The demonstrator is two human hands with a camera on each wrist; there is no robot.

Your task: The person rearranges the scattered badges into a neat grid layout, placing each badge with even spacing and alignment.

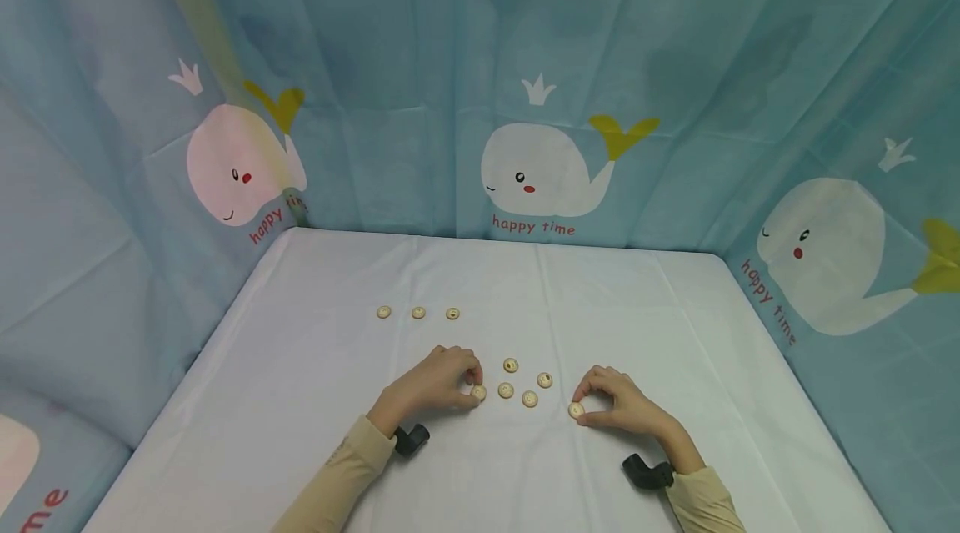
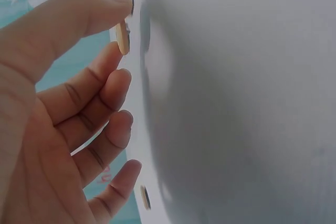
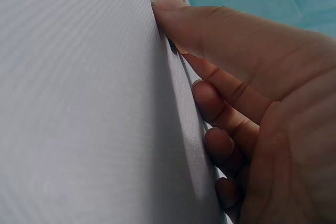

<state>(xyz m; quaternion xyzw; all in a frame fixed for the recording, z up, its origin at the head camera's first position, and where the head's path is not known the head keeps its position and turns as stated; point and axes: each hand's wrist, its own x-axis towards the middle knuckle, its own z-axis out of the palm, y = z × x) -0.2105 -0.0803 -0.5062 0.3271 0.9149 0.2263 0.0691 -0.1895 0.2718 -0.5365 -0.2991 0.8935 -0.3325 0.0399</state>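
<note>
Discs (image 1: 418,313), three pale ones, sit in a row on the white cloth (image 1: 637,308). Nearer, to their right, the left hand (image 1: 438,379) pinches a single disc (image 1: 479,393) between thumb and forefinger, other fingers loosely bent. Four loose discs (image 1: 529,399) lie between the hands. The right hand (image 1: 618,404), fingers curved, pinches the rightmost disc (image 1: 576,410).

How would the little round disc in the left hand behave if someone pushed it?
The disc looks thin and flat, so it would probably slide rather than roll. It's small beside the left hand, so likely light. Its straight edge suggests stiffness.
</note>
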